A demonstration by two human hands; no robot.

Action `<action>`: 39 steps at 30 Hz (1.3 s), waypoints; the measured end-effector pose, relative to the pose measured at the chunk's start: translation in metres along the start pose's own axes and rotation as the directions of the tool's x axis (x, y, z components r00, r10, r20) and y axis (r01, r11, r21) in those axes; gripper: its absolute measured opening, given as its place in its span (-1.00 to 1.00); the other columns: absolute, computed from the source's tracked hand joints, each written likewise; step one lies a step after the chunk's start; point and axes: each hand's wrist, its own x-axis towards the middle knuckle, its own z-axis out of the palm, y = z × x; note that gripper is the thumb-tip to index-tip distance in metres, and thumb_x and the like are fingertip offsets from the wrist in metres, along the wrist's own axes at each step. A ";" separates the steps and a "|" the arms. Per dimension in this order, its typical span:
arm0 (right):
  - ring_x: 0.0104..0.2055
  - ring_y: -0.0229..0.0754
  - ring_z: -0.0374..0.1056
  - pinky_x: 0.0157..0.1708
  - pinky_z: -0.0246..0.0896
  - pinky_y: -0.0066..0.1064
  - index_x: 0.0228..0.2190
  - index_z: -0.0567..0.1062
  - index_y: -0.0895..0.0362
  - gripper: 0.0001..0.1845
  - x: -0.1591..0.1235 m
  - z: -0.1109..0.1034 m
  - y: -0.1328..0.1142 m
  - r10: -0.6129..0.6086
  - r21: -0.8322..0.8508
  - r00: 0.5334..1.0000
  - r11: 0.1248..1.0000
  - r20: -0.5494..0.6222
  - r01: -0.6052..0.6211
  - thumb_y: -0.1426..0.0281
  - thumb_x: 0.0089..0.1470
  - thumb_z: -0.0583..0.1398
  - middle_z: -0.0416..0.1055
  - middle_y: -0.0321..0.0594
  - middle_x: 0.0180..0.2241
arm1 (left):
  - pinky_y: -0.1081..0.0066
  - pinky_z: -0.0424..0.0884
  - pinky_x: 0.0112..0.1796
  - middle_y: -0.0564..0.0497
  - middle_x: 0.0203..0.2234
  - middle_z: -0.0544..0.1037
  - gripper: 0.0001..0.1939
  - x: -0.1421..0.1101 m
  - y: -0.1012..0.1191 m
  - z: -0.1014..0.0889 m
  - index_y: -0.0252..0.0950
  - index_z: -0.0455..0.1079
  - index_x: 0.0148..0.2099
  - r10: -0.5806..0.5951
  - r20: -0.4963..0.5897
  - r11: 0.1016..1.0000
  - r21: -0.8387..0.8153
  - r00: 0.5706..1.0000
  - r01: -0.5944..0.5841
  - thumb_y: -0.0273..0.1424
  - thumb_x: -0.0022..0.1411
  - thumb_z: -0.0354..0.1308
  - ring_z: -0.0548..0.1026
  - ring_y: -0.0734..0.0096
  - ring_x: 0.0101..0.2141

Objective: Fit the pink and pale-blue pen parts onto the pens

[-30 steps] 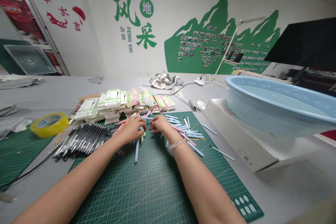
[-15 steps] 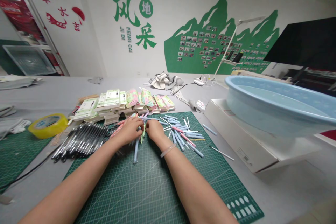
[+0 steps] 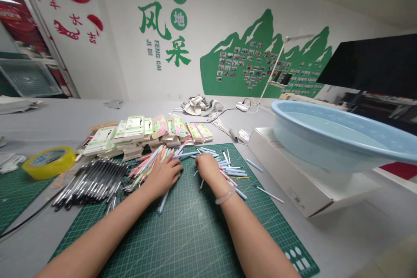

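My left hand [image 3: 165, 173] lies palm down on a bunch of pink, green and blue pens [image 3: 143, 166], fingers stretched out and a little apart. A light blue pen [image 3: 163, 202] pokes out beneath it onto the green cutting mat [image 3: 182, 239]. Curled closed, my right hand [image 3: 209, 168] is over the left edge of a loose pile of mostly light blue pens [image 3: 235, 173]. What its fingers hold is hidden; a thin stick-like piece [image 3: 201, 185] shows just below them. Between the hands, a blue pen [image 3: 187, 155] lies crosswise.
Clear black-tipped pens [image 3: 93, 182] lie in a heap at left, beside a yellow tape roll [image 3: 48, 163]. Small boxes [image 3: 133, 128] are stacked behind. At right, a blue basin [image 3: 325, 139] rests on a white box [image 3: 293, 178]. Crumpled cloth [image 3: 198, 106] lies at the back.
My hands have moved apart: the right one went right to the blue pens, the left one flattened over the coloured pens. The view has tilted up slightly.
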 end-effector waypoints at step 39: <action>-0.02 -0.16 0.25 0.01 0.06 -0.37 -0.15 0.49 0.10 -0.66 0.048 0.020 -0.025 -0.209 0.218 0.955 0.942 -0.212 0.255 0.58 0.05 0.08 0.45 -0.16 -0.14 | 0.16 0.23 -0.08 -0.15 -0.30 0.51 -0.72 0.032 0.002 -0.008 -0.27 0.44 -0.24 -0.306 -0.048 0.952 0.014 0.951 0.307 -0.41 0.25 -0.12 0.39 0.15 -0.15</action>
